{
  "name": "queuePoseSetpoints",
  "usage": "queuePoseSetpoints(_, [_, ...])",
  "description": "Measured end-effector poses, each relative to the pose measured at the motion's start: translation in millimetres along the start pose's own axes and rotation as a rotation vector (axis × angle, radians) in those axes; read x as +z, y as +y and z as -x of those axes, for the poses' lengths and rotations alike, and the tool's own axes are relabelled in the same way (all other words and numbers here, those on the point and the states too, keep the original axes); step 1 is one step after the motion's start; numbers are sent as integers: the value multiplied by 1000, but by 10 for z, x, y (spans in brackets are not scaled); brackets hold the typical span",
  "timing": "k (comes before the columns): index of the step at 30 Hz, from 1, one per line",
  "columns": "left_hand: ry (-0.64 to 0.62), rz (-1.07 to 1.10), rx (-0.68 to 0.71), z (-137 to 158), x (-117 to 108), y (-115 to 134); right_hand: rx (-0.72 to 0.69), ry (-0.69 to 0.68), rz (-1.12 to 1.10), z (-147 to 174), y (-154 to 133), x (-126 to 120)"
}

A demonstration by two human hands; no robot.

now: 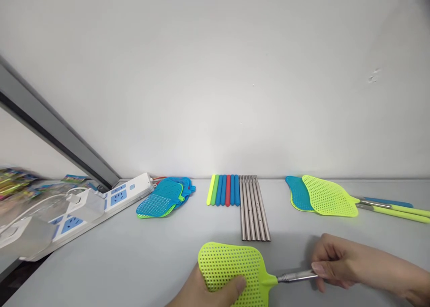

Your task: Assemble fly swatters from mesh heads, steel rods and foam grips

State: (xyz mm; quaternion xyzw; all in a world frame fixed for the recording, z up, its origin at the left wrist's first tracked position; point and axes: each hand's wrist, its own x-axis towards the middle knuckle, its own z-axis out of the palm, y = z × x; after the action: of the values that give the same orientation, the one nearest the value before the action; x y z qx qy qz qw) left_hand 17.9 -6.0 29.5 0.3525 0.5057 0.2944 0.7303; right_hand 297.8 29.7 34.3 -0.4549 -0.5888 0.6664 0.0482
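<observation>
My left hand [204, 292] grips a yellow-green perforated fly swatter head [231, 263], its thumb across the mesh. A silver metal rod [297, 276] meets the narrow neck of that head, with grooves showing near the joint. My right hand [336, 262] pinches the rod between thumb and fingers farther right; the rod's other end is hidden in the hand. Behind the held head lie several metal rods [253, 208] side by side. Beside them is a row of coloured handle tubes [221, 190] in yellow, green, blue and red.
Loose blue and green swatter heads [161, 200] are piled at left. Swatters with rods and handles [331, 195] lie stacked at right. A white power strip [129, 188] with plugs and cables runs along the left edge, near plastic-wrapped items [20, 186]. A wall [215, 83] backs the grey table [134, 262].
</observation>
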Motion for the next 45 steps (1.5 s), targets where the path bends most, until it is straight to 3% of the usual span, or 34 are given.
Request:
queuePoseSetpoints(15, [-30, 229, -57, -43, -34, 65, 11, -11, -56, -28, 4, 8])
queuePoseSetpoints(26, [-28, 238, -50, -74, -36, 77, 22, -14, -75, -49, 16, -7])
queuePoseSetpoints(36, [-123, 219, -31, -58, -92, 149, 22, -9, -103, -54, 37, -13])
queuePoseSetpoints(45, [-96, 256, 4, -116, -102, 97, 13, -28, -116, -94, 97, -27])
